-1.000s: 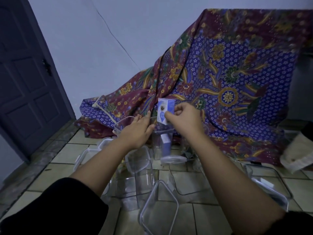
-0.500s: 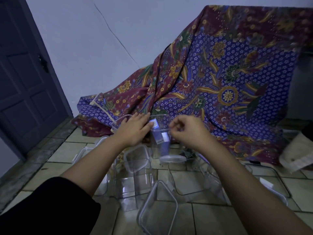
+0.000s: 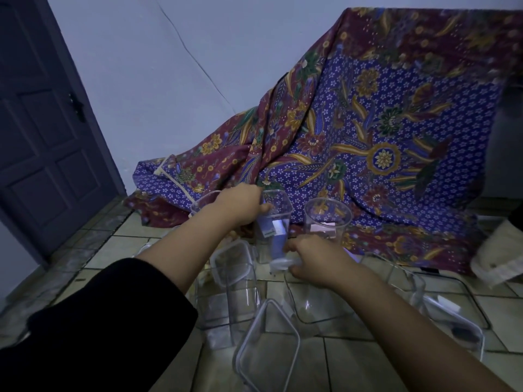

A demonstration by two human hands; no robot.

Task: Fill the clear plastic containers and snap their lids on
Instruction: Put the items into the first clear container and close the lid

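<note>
A tall clear square container (image 3: 278,210) stands on the tiled floor with a white and blue box (image 3: 271,227) inside it. My left hand (image 3: 240,203) grips that container's left rim. My right hand (image 3: 314,258) is lower, in front of the container, with its fingers closed on a small clear lid (image 3: 278,263) that lies at the container's base. To the right stands a round clear container (image 3: 328,219) with a pale box inside it.
Several clear containers and lids lie on the floor in front of me: a lidded one (image 3: 233,261), a lid (image 3: 267,346) near my arms, and a wide shallow tub (image 3: 450,304) at the right. A patterned cloth (image 3: 368,137) drapes behind. A dark door (image 3: 42,131) stands at the left.
My right hand dropped the white and blue box into the tall container, then came down to the lid at its base. My left hand stayed on the rim.
</note>
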